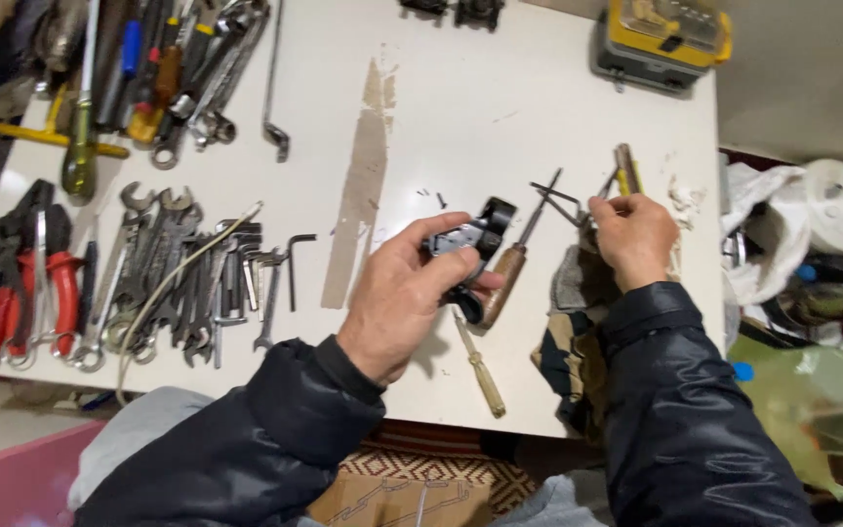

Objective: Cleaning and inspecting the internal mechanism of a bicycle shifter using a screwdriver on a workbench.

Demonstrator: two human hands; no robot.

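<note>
Workshop: you are at a white counter point(500, 107) laid out with hand tools. Row of open-ended spanners point(163, 268), red-handled pliers point(26, 283), hex keys point(297, 263), heap of screwdrivers point(143, 63), wooden-handled awl point(511, 263), yellow parts case point(663, 37) at the far edge.

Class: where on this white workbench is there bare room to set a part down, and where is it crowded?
Bare: the table centre, between the offset wrench and the yellow case. Crowded: the spanners and pliers at left, and around both hands.
</note>
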